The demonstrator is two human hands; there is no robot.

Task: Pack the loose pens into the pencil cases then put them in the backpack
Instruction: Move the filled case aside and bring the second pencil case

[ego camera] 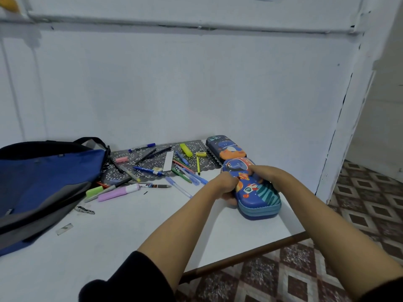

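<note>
A blue space-print pencil case point(257, 192) lies closed on the white table near its right edge. My left hand point(225, 185) grips its left side, fingers curled around the edge. My right hand point(260, 171) lies over its top with fingers curled on it. A second, matching pencil case point(225, 148) lies closed just behind it by the wall. Loose pens, highlighters and erasers point(157, 168) are scattered over a patterned mat in the middle. The blue and grey backpack point(43, 184) lies at the left.
The white table point(130, 232) ends at a brown front edge close to my arms and at the right beside the near case. A white wall stands right behind the mat. Small scraps point(85, 210) lie near the backpack. Patterned floor tiles show to the right.
</note>
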